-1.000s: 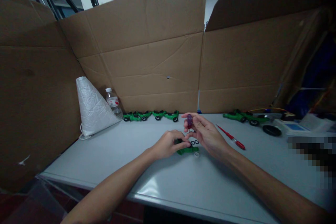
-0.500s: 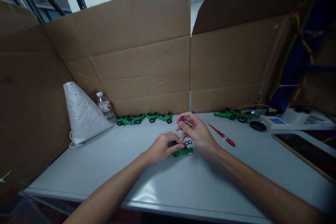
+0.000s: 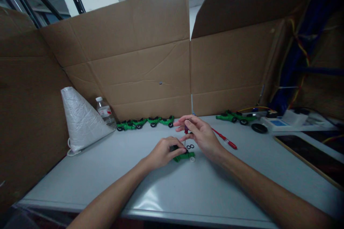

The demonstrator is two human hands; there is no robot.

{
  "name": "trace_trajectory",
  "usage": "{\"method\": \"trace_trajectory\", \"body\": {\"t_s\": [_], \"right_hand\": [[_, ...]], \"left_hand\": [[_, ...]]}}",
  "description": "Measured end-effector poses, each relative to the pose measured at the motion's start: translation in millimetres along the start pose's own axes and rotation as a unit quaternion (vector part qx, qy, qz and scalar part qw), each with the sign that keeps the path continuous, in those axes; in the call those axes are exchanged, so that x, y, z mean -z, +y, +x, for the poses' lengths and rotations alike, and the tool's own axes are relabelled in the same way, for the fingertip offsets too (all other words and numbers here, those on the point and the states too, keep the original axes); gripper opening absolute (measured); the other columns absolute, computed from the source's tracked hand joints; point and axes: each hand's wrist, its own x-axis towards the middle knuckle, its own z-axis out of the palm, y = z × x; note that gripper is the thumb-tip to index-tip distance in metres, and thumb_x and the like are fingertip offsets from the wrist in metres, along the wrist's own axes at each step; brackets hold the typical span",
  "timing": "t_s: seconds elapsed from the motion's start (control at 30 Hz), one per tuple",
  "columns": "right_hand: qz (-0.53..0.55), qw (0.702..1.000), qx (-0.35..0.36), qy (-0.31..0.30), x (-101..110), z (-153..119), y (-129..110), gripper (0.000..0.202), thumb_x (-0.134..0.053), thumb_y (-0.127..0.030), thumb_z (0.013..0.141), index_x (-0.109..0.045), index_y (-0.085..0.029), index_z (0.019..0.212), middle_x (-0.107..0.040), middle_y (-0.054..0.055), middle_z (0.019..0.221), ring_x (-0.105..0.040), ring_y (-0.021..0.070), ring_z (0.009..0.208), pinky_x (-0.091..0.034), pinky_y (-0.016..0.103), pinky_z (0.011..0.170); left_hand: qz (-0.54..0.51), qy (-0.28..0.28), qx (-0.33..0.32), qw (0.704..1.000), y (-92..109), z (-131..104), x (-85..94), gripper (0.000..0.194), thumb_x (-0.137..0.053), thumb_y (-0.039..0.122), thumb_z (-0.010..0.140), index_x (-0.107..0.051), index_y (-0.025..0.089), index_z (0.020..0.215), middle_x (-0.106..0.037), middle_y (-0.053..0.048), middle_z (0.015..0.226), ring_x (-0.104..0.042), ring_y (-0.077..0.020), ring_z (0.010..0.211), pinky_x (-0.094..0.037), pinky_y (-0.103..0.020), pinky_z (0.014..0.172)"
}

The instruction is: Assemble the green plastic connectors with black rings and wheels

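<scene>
My left hand [image 3: 164, 153] is closed on a green toy car [image 3: 185, 156], pinning it to the table with thumb and fingers. Part of the car is hidden under those fingers. In my right hand [image 3: 199, 133] is a small screwdriver [image 3: 186, 128] with a dark red handle, held upright; its thin shaft points down to the car by my left fingertips. Whether the tip sits in a screw is too small to tell. Black rings [image 3: 190, 146] lie just behind the car, and a white ring [image 3: 192, 159] is at its right end.
Several green toy cars [image 3: 153, 121] stand along the cardboard wall [image 3: 139, 68], with more green cars [image 3: 236, 117] at back right. A red screwdriver [image 3: 225, 139] lies right of my hand. A silver bag [image 3: 80, 121], bottle [image 3: 105, 111], power strip [image 3: 279, 123] and phone [image 3: 309, 155] are around.
The view has shifted slightly. My right fingers have changed their hold on the screwdriver, with some now more stretched out. My left hand keeps its grip on the car.
</scene>
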Motion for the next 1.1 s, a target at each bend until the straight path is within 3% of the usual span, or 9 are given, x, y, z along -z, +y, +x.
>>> {"method": "trace_trajectory", "body": {"t_s": [0.13, 0.23, 0.37, 0.5, 0.6, 0.7, 0.9, 1.0, 1.1], "right_hand": [[-0.031, 0.999, 0.011, 0.008, 0.6, 1.6, 3.1, 0.035, -0.082, -0.054, 0.088, -0.067, -0.023, 0.094, -0.076, 0.007, 0.090, -0.072, 0.0215, 0.078, -0.059, 0.026, 0.049], [-0.046, 0.998, 0.025, 0.020, -3.0, -0.3, 2.3, 0.036, -0.077, -0.058, 0.091, -0.068, -0.023, 0.094, -0.067, 0.002, 0.077, -0.063, 0.0175, 0.069, -0.056, 0.025, 0.049], [-0.032, 0.999, 0.021, 0.005, -6.8, -2.7, -0.2, 0.041, -0.061, -0.061, 0.100, -0.073, -0.023, 0.108, -0.067, 0.006, 0.090, -0.061, 0.0187, 0.078, -0.053, 0.025, 0.052], [-0.042, 0.999, 0.029, 0.007, -6.3, -1.4, 2.1, 0.035, -0.070, -0.056, 0.096, -0.068, -0.023, 0.105, -0.072, 0.008, 0.100, -0.066, 0.0206, 0.085, -0.055, 0.027, 0.056], [-0.031, 0.999, 0.032, 0.016, -5.1, -0.1, 4.6, 0.038, -0.078, -0.055, 0.091, -0.057, -0.024, 0.096, -0.073, 0.005, 0.092, -0.069, 0.0206, 0.080, -0.054, 0.025, 0.053], [-0.027, 0.999, 0.025, 0.004, -3.9, -0.2, 4.7, 0.041, -0.082, -0.053, 0.088, -0.053, -0.025, 0.095, -0.068, -0.002, 0.078, -0.063, 0.0154, 0.064, -0.051, 0.023, 0.049], [-0.033, 0.998, 0.022, -0.040, -3.7, -1.2, 1.3, 0.036, -0.063, -0.058, 0.101, -0.067, -0.024, 0.112, -0.065, 0.005, 0.094, -0.065, 0.0187, 0.085, -0.056, 0.024, 0.054], [-0.034, 0.998, 0.029, -0.040, -5.1, -0.3, 1.1, 0.036, -0.070, -0.057, 0.097, -0.063, -0.023, 0.102, -0.070, 0.006, 0.097, -0.070, 0.0203, 0.086, -0.058, 0.025, 0.054], [-0.028, 0.999, 0.032, -0.019, -6.0, 0.1, 2.8, 0.041, -0.079, -0.055, 0.091, -0.053, -0.024, 0.094, -0.072, 0.001, 0.084, -0.071, 0.0180, 0.071, -0.057, 0.025, 0.051]], "left_hand": [[0.011, 0.001, 0.003, 1.000, -1.2, -0.4, -0.1, 0.034, -0.067, 0.047, 0.101, -0.079, 0.016, 0.097, -0.078, -0.009, 0.098, -0.069, -0.0200, 0.093, -0.050, -0.030, 0.089], [0.012, -0.001, 0.001, 1.000, -2.3, -0.4, 0.1, 0.034, -0.066, 0.047, 0.102, -0.079, 0.015, 0.098, -0.078, -0.009, 0.099, -0.068, -0.0200, 0.093, -0.050, -0.031, 0.089], [0.011, 0.002, -0.001, 1.000, -2.4, 0.1, 0.3, 0.034, -0.066, 0.047, 0.102, -0.079, 0.015, 0.098, -0.078, -0.010, 0.100, -0.069, -0.0208, 0.095, -0.050, -0.031, 0.091], [0.017, 0.005, -0.001, 1.000, -2.1, -0.2, 0.2, 0.032, -0.067, 0.045, 0.102, -0.079, 0.016, 0.098, -0.078, -0.009, 0.099, -0.069, -0.0204, 0.094, -0.050, -0.031, 0.091], [0.019, 0.006, 0.000, 1.000, -1.7, -0.6, 0.3, 0.030, -0.067, 0.044, 0.102, -0.078, 0.016, 0.097, -0.078, -0.008, 0.098, -0.068, -0.0196, 0.093, -0.049, -0.029, 0.090], [0.007, 0.008, -0.001, 1.000, -1.9, -0.7, 0.6, 0.029, -0.068, 0.043, 0.101, -0.078, 0.016, 0.098, -0.078, -0.008, 0.098, -0.068, -0.0193, 0.094, -0.049, -0.029, 0.090], [0.014, 0.006, 0.002, 1.000, -4.8, -0.2, 0.0, 0.031, -0.067, 0.044, 0.102, -0.078, 0.015, 0.098, -0.078, -0.008, 0.099, -0.067, -0.0194, 0.093, -0.049, -0.030, 0.090], [0.015, 0.002, 0.002, 1.000, -4.9, 0.3, -0.5, 0.032, -0.067, 0.045, 0.102, -0.078, 0.015, 0.097, -0.078, -0.008, 0.098, -0.068, -0.0196, 0.094, -0.049, -0.030, 0.093], [0.019, -0.001, 0.001, 1.000, -3.4, 0.7, -0.1, 0.033, -0.067, 0.044, 0.102, -0.078, 0.014, 0.095, -0.078, -0.008, 0.096, -0.067, -0.0195, 0.093, -0.048, -0.030, 0.091]]}}
